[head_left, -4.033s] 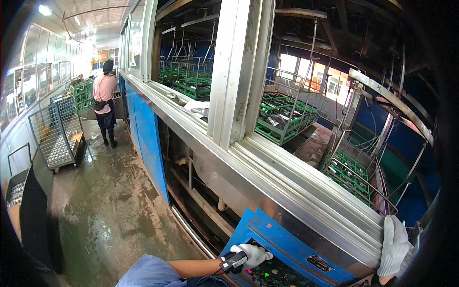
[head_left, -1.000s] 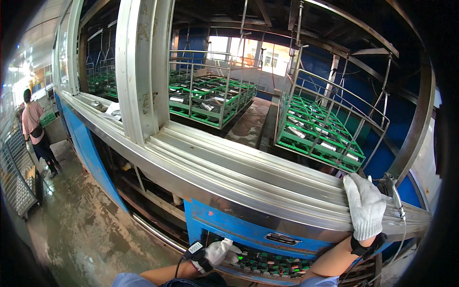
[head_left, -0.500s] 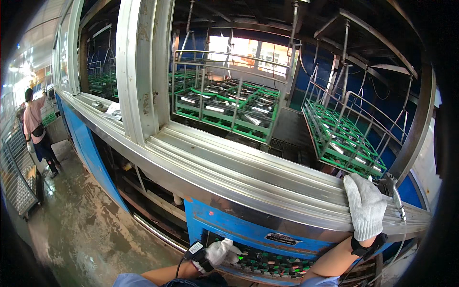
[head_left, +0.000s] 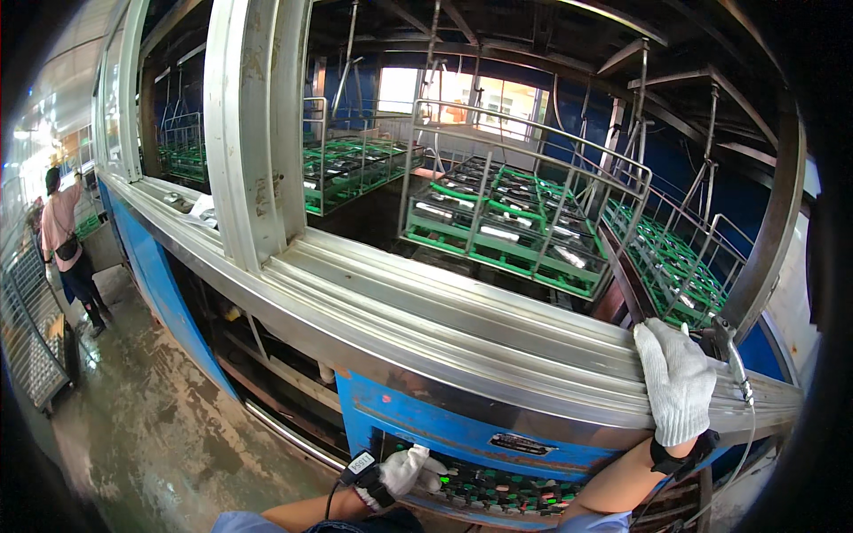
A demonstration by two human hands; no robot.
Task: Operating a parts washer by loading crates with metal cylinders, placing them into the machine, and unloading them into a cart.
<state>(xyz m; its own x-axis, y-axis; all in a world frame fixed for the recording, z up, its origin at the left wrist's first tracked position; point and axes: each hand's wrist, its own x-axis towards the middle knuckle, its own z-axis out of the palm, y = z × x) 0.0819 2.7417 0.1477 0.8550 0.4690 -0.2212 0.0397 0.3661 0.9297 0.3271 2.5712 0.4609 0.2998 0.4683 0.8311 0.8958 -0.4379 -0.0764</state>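
Observation:
My right hand (head_left: pixel 675 382), in a white knitted glove, rests open over the metal ledge (head_left: pixel 480 311), fingers laid across its grooved rails. Lower down, my left hand (head_left: pixel 407 471), gloved too, is at the left end of a control panel (head_left: pixel 506 489) with rows of buttons and lit green lamps. Its fingers are bent and slightly apart over the panel; nothing held shows, though the fingertips are partly hidden. Behind the ledge hangs a metal-railed carrier with a green rack (head_left: pixel 511 226) of dark, shiny pieces. A similar green rack (head_left: pixel 666 258) hangs to its right.
A thick metal post (head_left: pixel 253 133) rises from the ledge at left. Another green rack (head_left: pixel 355 169) hangs farther back. A cable (head_left: pixel 753 435) dangles beside my right hand. On the wet floor (head_left: pixel 169 417), a person (head_left: pixel 64 231) stands far left near a wire cart (head_left: pixel 35 329).
The hanging racks have shifted to the right behind the ledge, and another has come into fuller view from behind the post. Both my hands have stayed in place.

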